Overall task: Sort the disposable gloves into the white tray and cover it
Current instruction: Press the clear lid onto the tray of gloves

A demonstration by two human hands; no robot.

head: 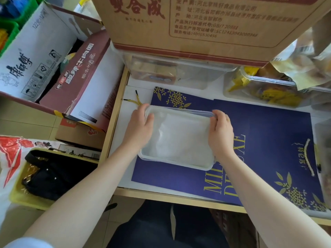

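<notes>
Both hands (143,122) on lidded white tray (177,140)

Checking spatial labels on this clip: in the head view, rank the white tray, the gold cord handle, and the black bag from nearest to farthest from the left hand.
1. White tray: gripped by the left hand at its left edge.
2. Gold cord handle: just beyond the fingertips, up-left.
3. Black bag: far down-left, off the table in a yellow basket.

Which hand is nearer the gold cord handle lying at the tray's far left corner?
Left. The left hand grips the white tray at its far left corner, right beside the gold cord handle; the right hand holds the opposite far corner.
</notes>
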